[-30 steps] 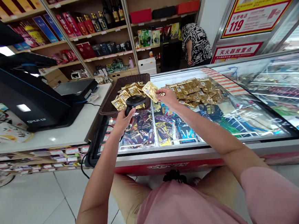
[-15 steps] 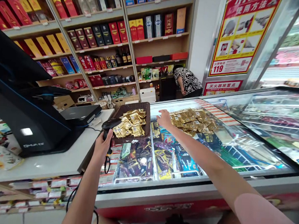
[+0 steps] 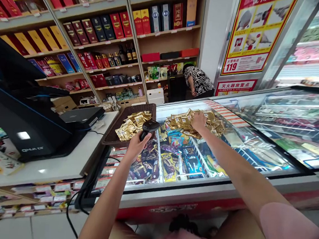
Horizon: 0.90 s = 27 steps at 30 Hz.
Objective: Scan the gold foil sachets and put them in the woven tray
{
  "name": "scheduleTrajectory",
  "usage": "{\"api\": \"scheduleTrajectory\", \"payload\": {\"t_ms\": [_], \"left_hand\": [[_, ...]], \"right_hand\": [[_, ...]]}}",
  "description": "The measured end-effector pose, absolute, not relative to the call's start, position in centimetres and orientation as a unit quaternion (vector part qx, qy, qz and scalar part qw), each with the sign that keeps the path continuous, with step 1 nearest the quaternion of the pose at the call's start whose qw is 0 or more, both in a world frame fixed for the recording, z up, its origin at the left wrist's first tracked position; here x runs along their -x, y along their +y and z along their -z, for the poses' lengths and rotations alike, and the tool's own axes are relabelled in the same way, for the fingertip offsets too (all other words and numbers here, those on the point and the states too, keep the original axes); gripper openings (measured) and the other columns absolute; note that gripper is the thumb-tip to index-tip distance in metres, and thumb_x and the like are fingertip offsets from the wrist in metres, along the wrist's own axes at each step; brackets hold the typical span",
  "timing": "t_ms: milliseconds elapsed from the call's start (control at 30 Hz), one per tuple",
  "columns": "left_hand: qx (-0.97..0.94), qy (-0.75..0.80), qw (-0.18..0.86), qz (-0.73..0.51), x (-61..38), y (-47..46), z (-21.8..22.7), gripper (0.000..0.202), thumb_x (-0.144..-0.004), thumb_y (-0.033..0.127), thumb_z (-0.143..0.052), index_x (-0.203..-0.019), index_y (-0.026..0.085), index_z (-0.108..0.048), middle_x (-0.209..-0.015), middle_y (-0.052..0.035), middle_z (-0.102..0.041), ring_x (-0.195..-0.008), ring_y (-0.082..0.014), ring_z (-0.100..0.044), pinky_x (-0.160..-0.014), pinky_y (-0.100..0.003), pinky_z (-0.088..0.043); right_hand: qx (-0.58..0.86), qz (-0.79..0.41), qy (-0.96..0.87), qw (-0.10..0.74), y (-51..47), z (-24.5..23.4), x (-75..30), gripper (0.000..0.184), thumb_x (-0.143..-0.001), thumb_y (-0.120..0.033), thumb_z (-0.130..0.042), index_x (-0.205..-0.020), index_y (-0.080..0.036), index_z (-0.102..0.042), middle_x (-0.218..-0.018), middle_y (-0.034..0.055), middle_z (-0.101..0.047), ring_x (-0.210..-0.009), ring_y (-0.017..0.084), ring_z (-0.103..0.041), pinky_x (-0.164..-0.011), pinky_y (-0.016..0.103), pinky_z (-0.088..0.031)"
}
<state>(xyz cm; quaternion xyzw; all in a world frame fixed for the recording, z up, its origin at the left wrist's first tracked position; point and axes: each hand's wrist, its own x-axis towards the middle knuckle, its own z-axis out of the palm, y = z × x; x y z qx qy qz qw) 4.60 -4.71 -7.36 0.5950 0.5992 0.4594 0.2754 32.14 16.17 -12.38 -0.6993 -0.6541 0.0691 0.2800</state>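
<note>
My left hand (image 3: 138,146) is wrapped round the handle of a black barcode scanner (image 3: 149,127), its head pointing right over the freezer's glass top. Over the loose pile of gold packets (image 3: 179,123), my right hand (image 3: 199,119) has its fingers bent down and closed on a gold packet (image 3: 190,114), which tilts up at the fingertips. Left of the scanner, a dark brown woven basket (image 3: 109,135) holds several more gold packets (image 3: 133,124). The scanner partly hides the basket's right side.
A chest freezer (image 3: 170,194) with ice-cream packs under glass spans the front. At left, a black checkout terminal (image 3: 41,125) stands on a white counter (image 3: 59,165). Shelves of boxed bottles (image 3: 100,28) line the back. A person (image 3: 199,81) bends over behind the freezer.
My right hand has moved right, from the pile's left edge onto the packets, and closed on one. My left hand has carried the scanner right, away from the basket's front. The view has shifted slightly.
</note>
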Motion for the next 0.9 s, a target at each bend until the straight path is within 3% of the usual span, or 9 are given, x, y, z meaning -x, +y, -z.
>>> {"api": "scheduleTrajectory", "payload": {"t_ms": [67,167,233,333,533,900], "left_hand": [[-0.601,0.608,0.267,-0.445,-4.4,-5.0,7.7,0.041,-0.082,0.06,-0.059,-0.079,0.02,-0.051,-0.055,0.0058,-0.047,-0.048,-0.0098,-0.046,-0.047,-0.021,-0.032],[-0.603,0.62,0.265,-0.425,-4.4,-5.2,8.2,0.042,-0.082,0.061,-0.058,-0.078,0.02,-0.05,-0.054,0.0062,-0.046,-0.046,-0.0093,-0.045,-0.046,-0.021,-0.031],[-0.608,0.62,0.278,-0.411,-4.7,-5.4,8.7,0.042,-0.081,0.061,-0.059,-0.079,0.02,-0.052,-0.054,0.0059,-0.048,-0.046,-0.0093,-0.045,-0.046,-0.021,-0.032],[-0.608,0.618,0.294,-0.402,-5.3,-5.9,9.6,0.042,-0.081,0.061,-0.059,-0.081,0.019,-0.053,-0.055,0.0053,-0.05,-0.047,-0.0095,-0.045,-0.046,-0.021,-0.033],[-0.588,0.611,0.305,-0.433,-5.4,-7.1,10.6,0.041,-0.081,0.06,-0.059,-0.084,0.02,-0.052,-0.056,0.0061,-0.047,-0.046,-0.0083,-0.044,-0.045,-0.02,-0.033],[-0.578,0.588,0.374,-0.425,-6.7,-7.9,11.1,0.041,-0.081,0.06,-0.06,-0.083,0.02,-0.051,-0.052,0.0071,-0.045,-0.045,-0.008,-0.041,-0.044,-0.021,-0.029]], "right_hand": [[0.662,-0.144,-0.663,0.318,15.3,11.6,-31.9,0.031,-0.087,-0.016,-0.057,-0.117,-0.008,-0.058,-0.128,0.0252,-0.051,-0.109,0.028,-0.057,-0.088,0.034,-0.04],[0.605,-0.292,-0.661,0.334,13.5,10.9,-30.5,0.018,-0.089,-0.022,-0.054,-0.102,-0.014,-0.064,-0.103,0.0139,-0.065,-0.087,0.021,-0.061,-0.074,0.029,-0.045],[0.559,-0.386,-0.662,0.315,12.1,10.8,-29.3,0.016,-0.086,-0.027,-0.058,-0.095,-0.017,-0.066,-0.089,0.0076,-0.066,-0.076,0.017,-0.06,-0.066,0.026,-0.044],[0.51,-0.473,-0.654,0.296,10.0,10.9,-27.9,0.018,-0.078,-0.03,-0.068,-0.091,-0.017,-0.066,-0.088,0.0065,-0.067,-0.075,0.016,-0.059,-0.062,0.024,-0.043],[0.519,-0.496,-0.642,0.271,7.3,10.9,-27.4,0.014,-0.076,-0.025,-0.071,-0.088,-0.018,-0.068,-0.084,0.0073,-0.067,-0.069,0.017,-0.057,-0.059,0.025,-0.04],[0.489,-0.483,-0.687,0.235,7.0,14.0,-28.1,0.013,-0.074,-0.029,-0.067,-0.078,-0.019,-0.061,-0.071,-0.0009,-0.057,-0.061,0.011,-0.047,-0.055,0.022,-0.032]]}}
